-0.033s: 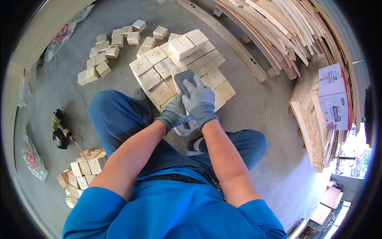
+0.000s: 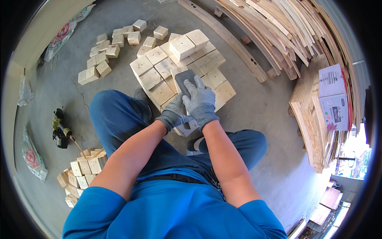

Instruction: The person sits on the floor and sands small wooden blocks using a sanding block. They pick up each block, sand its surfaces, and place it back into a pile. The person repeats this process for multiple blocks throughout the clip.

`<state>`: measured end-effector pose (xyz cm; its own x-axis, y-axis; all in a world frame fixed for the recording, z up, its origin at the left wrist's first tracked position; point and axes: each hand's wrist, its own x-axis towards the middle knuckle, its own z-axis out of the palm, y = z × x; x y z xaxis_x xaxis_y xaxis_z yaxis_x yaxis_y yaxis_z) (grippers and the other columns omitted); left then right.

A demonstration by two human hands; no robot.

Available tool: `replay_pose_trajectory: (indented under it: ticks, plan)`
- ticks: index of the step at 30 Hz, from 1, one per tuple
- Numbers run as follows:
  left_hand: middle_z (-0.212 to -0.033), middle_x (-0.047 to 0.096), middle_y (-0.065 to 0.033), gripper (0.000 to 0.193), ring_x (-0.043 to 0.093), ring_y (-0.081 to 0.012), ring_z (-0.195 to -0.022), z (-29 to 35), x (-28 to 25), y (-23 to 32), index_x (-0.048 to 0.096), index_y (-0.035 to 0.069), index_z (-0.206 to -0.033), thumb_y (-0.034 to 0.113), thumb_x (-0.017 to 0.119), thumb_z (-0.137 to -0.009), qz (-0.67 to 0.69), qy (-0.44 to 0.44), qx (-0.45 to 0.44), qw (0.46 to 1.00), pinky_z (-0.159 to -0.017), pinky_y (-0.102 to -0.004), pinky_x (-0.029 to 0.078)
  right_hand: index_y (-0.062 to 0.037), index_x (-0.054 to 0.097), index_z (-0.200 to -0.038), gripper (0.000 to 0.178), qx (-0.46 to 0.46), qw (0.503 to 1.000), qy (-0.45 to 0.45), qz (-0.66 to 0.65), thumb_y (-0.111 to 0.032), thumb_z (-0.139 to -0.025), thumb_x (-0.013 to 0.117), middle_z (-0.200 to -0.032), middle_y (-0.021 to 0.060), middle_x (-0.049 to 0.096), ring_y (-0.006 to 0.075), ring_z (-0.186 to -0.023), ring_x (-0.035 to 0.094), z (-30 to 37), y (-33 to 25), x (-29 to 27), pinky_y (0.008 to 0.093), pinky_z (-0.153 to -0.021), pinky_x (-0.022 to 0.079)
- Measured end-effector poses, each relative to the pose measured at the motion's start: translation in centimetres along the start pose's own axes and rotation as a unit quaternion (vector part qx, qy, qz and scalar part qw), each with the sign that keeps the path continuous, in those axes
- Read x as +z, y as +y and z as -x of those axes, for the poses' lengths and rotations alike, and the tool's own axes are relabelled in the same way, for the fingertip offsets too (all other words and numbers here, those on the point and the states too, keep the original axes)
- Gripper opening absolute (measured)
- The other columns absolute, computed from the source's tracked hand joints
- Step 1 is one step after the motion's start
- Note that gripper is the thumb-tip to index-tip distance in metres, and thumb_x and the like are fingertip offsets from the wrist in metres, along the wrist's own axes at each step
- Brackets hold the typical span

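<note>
We see a white cardboard box with a coloured label (image 2: 333,95) on the stacked planks (image 2: 306,119) at the floor's right edge, and printed plastic sacks (image 2: 63,34) along its left edge. Our right gloved hand (image 2: 200,102) presses flat, fingers together, on a dark grey rectangular sanding block (image 2: 184,81); its long axis points away from us. Our left gloved hand (image 2: 174,112) curls round a pale square wooden block (image 2: 186,126) underneath. Both sit at the near edge of the laid-out wooden squares (image 2: 159,67). Floor: bare grey concrete (image 2: 262,115).

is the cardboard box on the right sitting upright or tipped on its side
Cannot tell for sure. The cardboard box rests on a stack of wooden slats, flaps looking shut, but fisheye bending hides its true orientation.
</note>
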<state>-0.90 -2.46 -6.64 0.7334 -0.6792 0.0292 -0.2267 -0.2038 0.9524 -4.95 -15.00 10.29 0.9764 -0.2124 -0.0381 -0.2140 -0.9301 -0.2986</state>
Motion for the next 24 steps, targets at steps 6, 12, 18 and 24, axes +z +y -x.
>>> replay_pose_trajectory:
  ticks: [6, 12, 18, 24]
  plan:
    - [-0.147, 0.057, -0.0251, 0.113, 0.059, -0.0414, -0.136, 0.2, -0.9, -0.7, 0.039, 0.004, -0.158, 0.04, 0.097, -0.068, -0.15, -0.008, -0.006, 0.989, -0.114, -0.0445, 0.05, -0.0248, 0.061, -0.152, 0.067, -0.08, 0.996, 0.043, 0.016, -0.032, -0.088, 0.08, -0.165, 0.0165, 0.044, 0.0435, -0.125, 0.059, 7.7, 1.3, 0.7, 0.0576, -0.103, 0.049]
    - [-0.148, 0.057, -0.0247, 0.105, 0.058, -0.0405, -0.138, 1.1, -2.2, 5.3, 0.043, 0.007, -0.156, 0.036, 0.096, -0.071, -0.079, 0.004, -0.064, 0.995, -0.118, -0.0437, 0.047, -0.0241, 0.064, -0.148, 0.062, -0.112, 0.992, 0.064, 0.01, -0.03, -0.088, 0.079, -0.164, 0.017, 0.046, 0.0432, -0.128, 0.056, 14.3, 3.7, 1.2, 0.0579, -0.105, 0.046]
    - [-0.151, 0.055, -0.0238, 0.11, 0.054, -0.0393, -0.142, 0.6, -0.7, -0.1, 0.039, 0.006, -0.159, 0.037, 0.097, -0.07, -0.113, -0.01, -0.021, 0.993, -0.119, -0.043, 0.045, -0.0235, 0.066, -0.145, 0.057, -0.105, 0.991, 0.088, 0.0, -0.029, -0.089, 0.078, -0.162, 0.0161, 0.049, 0.0433, -0.118, 0.062, 7.2, 2.4, 1.1, 0.0571, -0.1, 0.051]
    - [-0.149, 0.057, -0.0211, 0.111, 0.058, -0.0359, -0.138, 0.8, -1.8, 4.4, 0.036, 0.006, -0.159, 0.038, 0.097, -0.072, -0.028, -0.017, -0.021, 0.999, -0.116, -0.043, 0.047, -0.0225, 0.065, -0.146, 0.057, -0.013, 0.998, 0.055, -0.003, -0.031, -0.091, 0.076, -0.16, 0.0152, 0.051, 0.0421, -0.116, 0.066, -0.5, 2.1, 0.6, 0.0555, -0.098, 0.054]
